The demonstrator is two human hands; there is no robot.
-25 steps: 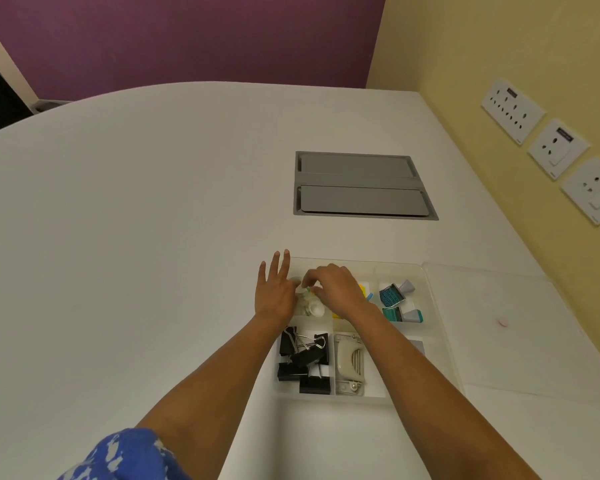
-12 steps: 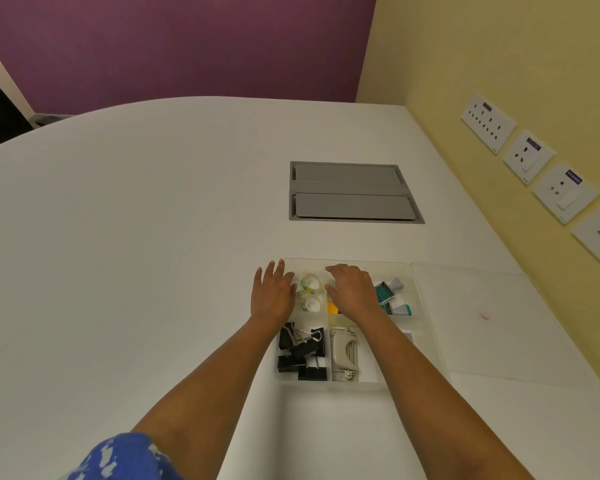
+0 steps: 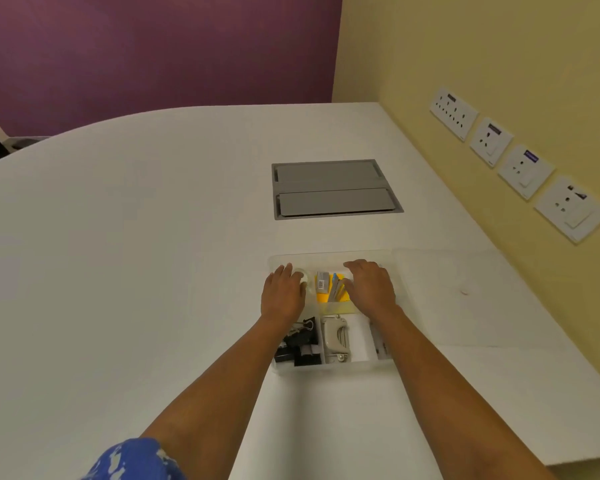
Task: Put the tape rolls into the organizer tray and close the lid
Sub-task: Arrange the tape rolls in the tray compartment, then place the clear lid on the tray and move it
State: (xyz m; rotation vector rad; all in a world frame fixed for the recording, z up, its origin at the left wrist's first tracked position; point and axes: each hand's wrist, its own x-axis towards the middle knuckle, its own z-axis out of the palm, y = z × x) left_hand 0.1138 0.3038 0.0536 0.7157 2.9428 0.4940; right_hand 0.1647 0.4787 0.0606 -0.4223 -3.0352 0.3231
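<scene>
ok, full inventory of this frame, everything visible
table: 1, white, fills the view
tray: 1, clear, compartmented, near right of table
lid: 1, clear, flat on table right of tray
tape roll: 1 visible, clear, far-left compartment, partly under left hand
yellow pad: 1, yellow, far-middle compartment
binder clips: several, black, near-left compartment
hole punch: 1, beige, near-middle compartment
hatch: 1, grey, set into table beyond tray
sockets: 4, white, yellow wall on right
left hand: on tray's left edge
right hand: over far-right compartments
</scene>
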